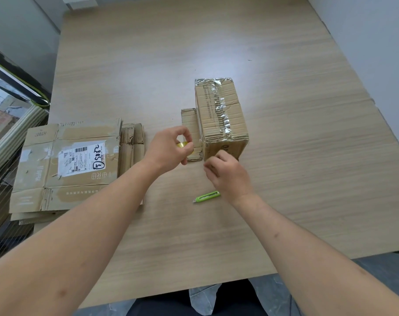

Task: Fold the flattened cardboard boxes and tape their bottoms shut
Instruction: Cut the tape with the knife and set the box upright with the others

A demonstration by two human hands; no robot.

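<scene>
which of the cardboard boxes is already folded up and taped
The box by the right hand, standing as a block with clear tape along its top seam. The boxes in the stack at left lie flat.

Matt corrugated cardboard box (221,119) under glossy, wrinkled clear tape (219,103), on a smooth, seemingly wood-grain laminate table (148,53).

One head-worn wide-angle view looks steeply down and forward over the table (285,201) at close range
</scene>
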